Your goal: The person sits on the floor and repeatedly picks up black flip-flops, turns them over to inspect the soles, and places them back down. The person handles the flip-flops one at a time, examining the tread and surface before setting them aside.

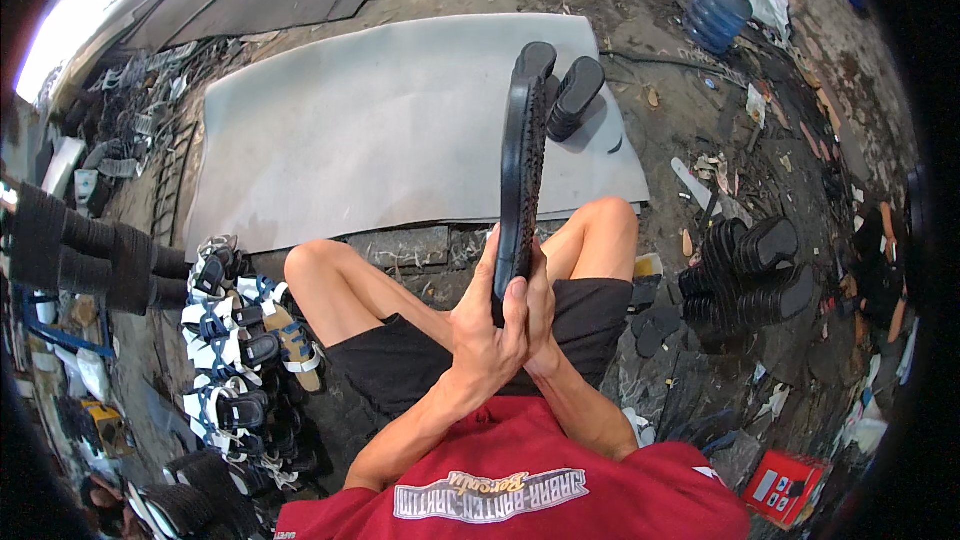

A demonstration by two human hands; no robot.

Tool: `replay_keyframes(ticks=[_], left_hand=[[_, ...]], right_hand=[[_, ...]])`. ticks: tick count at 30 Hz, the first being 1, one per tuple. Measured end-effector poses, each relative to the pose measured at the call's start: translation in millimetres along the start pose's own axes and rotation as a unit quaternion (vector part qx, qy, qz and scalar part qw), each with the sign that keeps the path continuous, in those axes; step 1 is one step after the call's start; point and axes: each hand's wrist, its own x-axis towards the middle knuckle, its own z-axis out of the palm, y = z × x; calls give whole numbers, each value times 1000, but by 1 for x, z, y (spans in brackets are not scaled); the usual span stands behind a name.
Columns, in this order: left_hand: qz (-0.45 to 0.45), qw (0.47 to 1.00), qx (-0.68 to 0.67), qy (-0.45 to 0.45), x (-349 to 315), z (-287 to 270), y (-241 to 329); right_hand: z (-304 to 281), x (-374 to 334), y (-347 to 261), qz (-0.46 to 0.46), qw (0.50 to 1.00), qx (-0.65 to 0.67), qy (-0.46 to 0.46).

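Observation:
Between my two palms a black shoe sole (520, 180) stands on edge, its long side pointing away from me. One face looks smooth, and a rough textured strip runs along its right side. My left hand (483, 330) presses it from the left, thumb laid along the near end. From the other side my right hand (541, 315) clasps it, its fingers partly hidden behind the sole. Past the far tip, two stacks of black soles (577, 90) stand on a pale grey sheet (380, 120) spread over the ground in front of my knees.
Several strapped sandals (230, 370) are piled at my left, beside tall stacks of black soles (80, 250). More stacked soles (750, 270) stand at the right. A red box (785, 488) lies near right; a blue water jug (717, 12) is far right. Scraps litter the ground.

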Motion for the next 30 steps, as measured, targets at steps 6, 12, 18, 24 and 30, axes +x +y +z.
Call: replay_keyframes(ticks=[6,12,18,24,30], left_hand=[[-52,989,-134,23,23,-7,6],[-205,957,-88,184,21,-8,-11],[-262,884,-157,354,6,-15,-69],[-279,877,-322,222,-12,-22,-100],[-273,838,-383,277,-31,9,-128]], right_hand=[[9,22,-10,200,949,235,69],[8,11,-13,117,971,-179,107],[29,4,-30,-124,970,-203,46],[39,11,-64,-185,953,-231,-59],[38,6,-54,-83,971,-155,-161]])
